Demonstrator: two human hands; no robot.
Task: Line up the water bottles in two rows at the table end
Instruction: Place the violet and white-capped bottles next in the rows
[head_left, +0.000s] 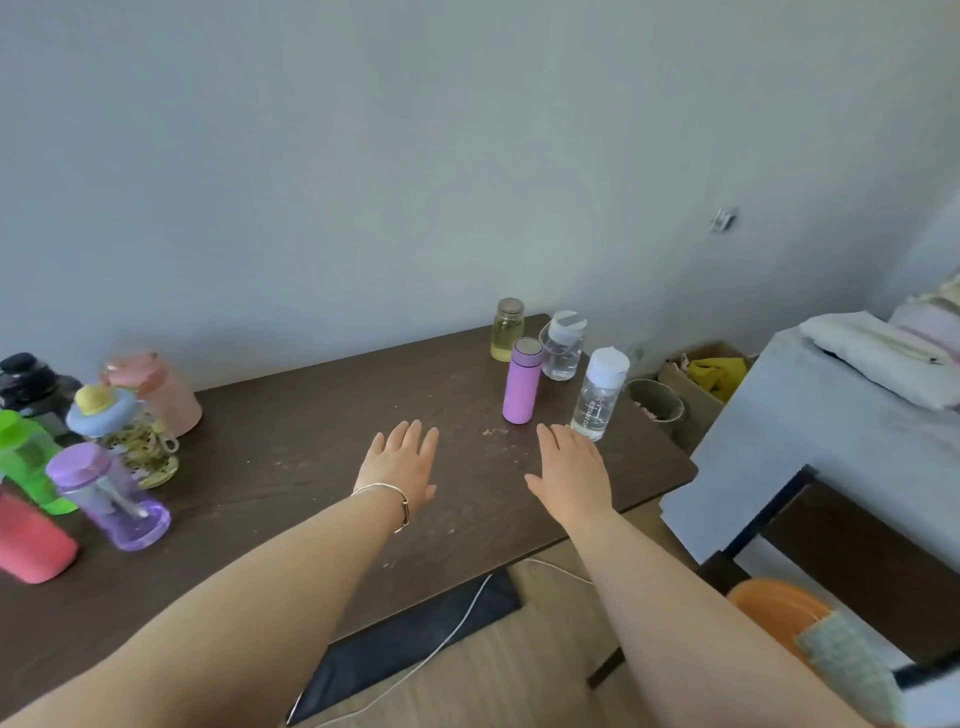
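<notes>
While both hands hover flat and spread over the surface (291, 415), neither grip holds anything. Head view: four upright bottles already stand at the right-hand end, namely the yellow jar (507, 330), clear flask (563, 345), lilac thermos (523, 380) and white-capped bottle (598, 395). The right hand (571, 470) sits just beside that last one. The unsorted cluster, pink bottle (156, 392) and purple bottle (106, 496) included, lies well to the left, nearer the left hand (400, 462). The red bottle (31, 540) is cut off at the frame edge; the black one (31, 387) is partly hidden.
</notes>
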